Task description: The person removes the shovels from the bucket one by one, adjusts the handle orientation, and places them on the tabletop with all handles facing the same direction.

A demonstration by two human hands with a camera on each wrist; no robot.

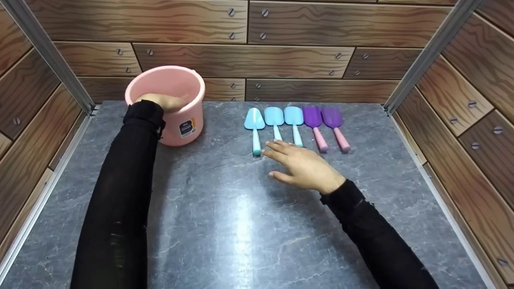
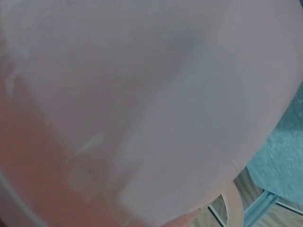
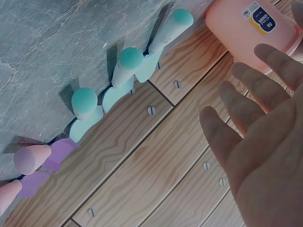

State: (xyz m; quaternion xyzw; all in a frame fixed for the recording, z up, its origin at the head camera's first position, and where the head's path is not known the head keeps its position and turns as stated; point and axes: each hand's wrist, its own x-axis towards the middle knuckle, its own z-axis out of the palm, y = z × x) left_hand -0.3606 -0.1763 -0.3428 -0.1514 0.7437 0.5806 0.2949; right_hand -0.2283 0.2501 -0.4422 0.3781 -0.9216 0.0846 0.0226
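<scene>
At the back left stands a pink bucket (image 1: 196,114) with a dark label. My left hand (image 1: 160,101) reaches over its rim, the fingers hidden inside; in the left wrist view the blurred pink bucket wall (image 2: 189,104) fills most of the picture. To the right lies a row of small garden shovels: a pointed blue trowel (image 1: 254,120), two square-ended blue shovels (image 1: 274,115) with pale turquoise handles, and two purple shovels (image 1: 312,116) with pink handles. My right hand (image 1: 307,166) hovers near the blue shovels' handles, fingers spread, holding nothing.
Wood-patterned panels (image 1: 297,60) wall the back and both sides. Metal corner posts (image 1: 425,56) rise at the back corners of the grey marbled tabletop (image 1: 241,249). Light reflects in a bright streak down the middle of the tabletop.
</scene>
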